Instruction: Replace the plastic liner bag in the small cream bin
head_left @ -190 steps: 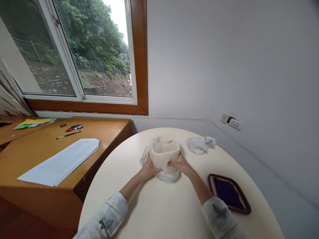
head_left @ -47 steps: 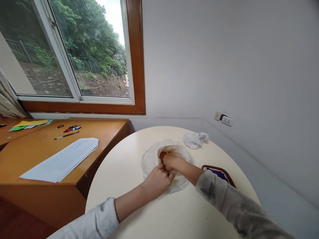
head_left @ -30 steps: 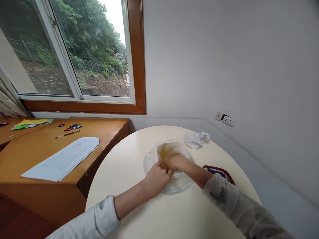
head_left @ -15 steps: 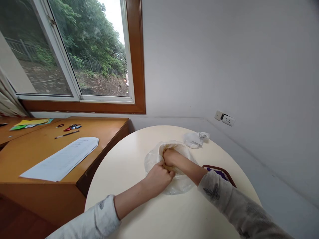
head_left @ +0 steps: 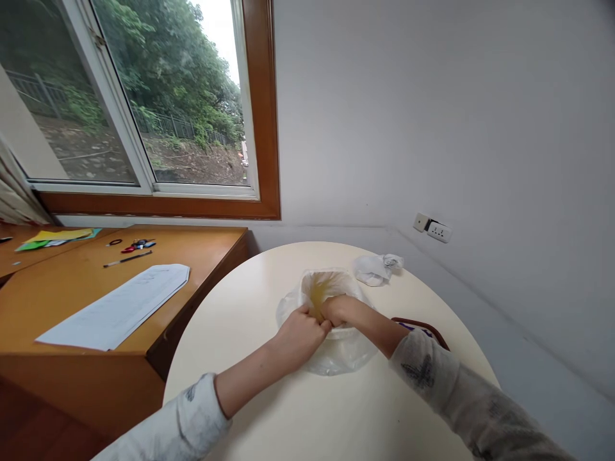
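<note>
A thin, clear plastic bag [head_left: 331, 333] sits near the middle of the round counter [head_left: 269, 397], its mouth open over something yellowish inside. The left hand [head_left: 300, 330] and right hand [head_left: 341, 310] are both closed on its near rim, touching each other. The film looks light, limp and slippery, probably easy to tear; bunched rim folds seem the surest hold.
</note>
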